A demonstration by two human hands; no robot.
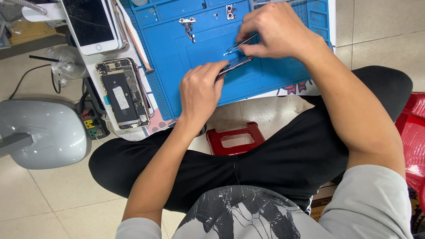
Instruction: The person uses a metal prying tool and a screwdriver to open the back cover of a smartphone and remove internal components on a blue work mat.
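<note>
My left hand (pixel 200 90) grips the near end of a dark phone (pixel 235 64) that stands tilted on its edge over the blue repair mat (pixel 177 53). Above the phone, my right hand (pixel 276 32) holds metal tweezers (pixel 239 44) whose tips point left and down toward the mat. Part of the phone is hidden behind my left fingers.
An opened phone body (pixel 122 93) with its battery showing lies at the mat's left edge. A white phone with a cracked screen (pixel 90 23) lies above it. Small metal parts (pixel 188 25) sit on the mat. A grey lamp base (pixel 42 132) and a red stool (pixel 234 138) stand on the tiled floor.
</note>
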